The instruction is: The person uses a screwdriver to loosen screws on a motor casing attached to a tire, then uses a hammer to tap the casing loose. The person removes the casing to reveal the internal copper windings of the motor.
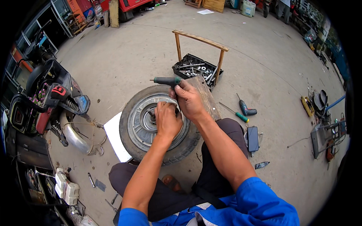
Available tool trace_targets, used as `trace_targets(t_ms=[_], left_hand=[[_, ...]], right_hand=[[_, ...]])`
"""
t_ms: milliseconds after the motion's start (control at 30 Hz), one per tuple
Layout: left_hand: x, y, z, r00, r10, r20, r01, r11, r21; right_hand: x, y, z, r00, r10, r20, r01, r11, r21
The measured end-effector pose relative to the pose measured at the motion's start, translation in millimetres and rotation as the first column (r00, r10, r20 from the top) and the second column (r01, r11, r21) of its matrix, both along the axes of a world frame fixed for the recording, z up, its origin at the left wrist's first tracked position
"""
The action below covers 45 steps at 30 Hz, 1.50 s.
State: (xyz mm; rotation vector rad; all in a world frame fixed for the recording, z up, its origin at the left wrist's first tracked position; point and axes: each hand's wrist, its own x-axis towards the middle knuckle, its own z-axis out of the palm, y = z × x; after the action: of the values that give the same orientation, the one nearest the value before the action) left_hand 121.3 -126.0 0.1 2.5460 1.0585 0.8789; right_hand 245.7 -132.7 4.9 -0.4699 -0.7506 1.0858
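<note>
A wheel with a black tyre and a silver metal hub (140, 130) lies tilted in front of my knees. Over the hub's right side, beside the axle (151, 113), my left hand (169, 119) is closed with its fingers bent downward. What those fingers pinch, if anything, is hidden beneath them. Just above and to the right, my right hand (188, 100) grips a dark green pistol-shaped tool (165, 80). Its short thin tip points left, above the tyre's far edge.
Beyond the wheel stands a black toolbox (194, 67) with a wooden handle, full of metal tools. A wooden board (205, 96) lies beside the wheel. To the right are a screwdriver (241, 116), another pistol-shaped tool (247, 108) and a phone (253, 138). A partly dismantled scooter (56, 94) stands left.
</note>
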Motion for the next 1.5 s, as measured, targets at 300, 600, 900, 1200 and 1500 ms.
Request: trace_targets(t_ms=[300, 600, 900, 1200, 1500], left_hand=[[3.8, 10.7, -14.3, 1.000, 0.013, 0.002, -0.013, 0.999, 0.051], [17.8, 12.0, -6.2, 0.981, 0.124, -0.152, -0.141, 0.984, -0.109], [12.7, 28.9, 3.6, 0.995, 0.096, -0.011, -0.091, 0.899, -0.428], [2.9, 31.9, 2.3, 1.000, -0.017, -0.005, 0.015, 0.982, -0.188], [20.7, 15.0, 0.8, 0.963, 0.044, -0.265, -0.059, 0.997, -0.049]], right_hand=[[-2.6, 2.5, -0.5, 0.995, -0.080, -0.057, 0.075, 0.993, -0.089], [2.8, 10.1, -3.1, 0.986, -0.126, -0.111, 0.117, 0.989, -0.086], [11.8, 8.1, -6.2, 0.987, -0.065, -0.149, 0.058, 0.997, -0.051], [22.3, -1.4, 10.0, 0.973, -0.088, -0.215, 0.091, 0.996, 0.002], [33.0, -11.9, 20.4, 0.973, -0.112, -0.199, 0.111, 0.994, -0.018]])
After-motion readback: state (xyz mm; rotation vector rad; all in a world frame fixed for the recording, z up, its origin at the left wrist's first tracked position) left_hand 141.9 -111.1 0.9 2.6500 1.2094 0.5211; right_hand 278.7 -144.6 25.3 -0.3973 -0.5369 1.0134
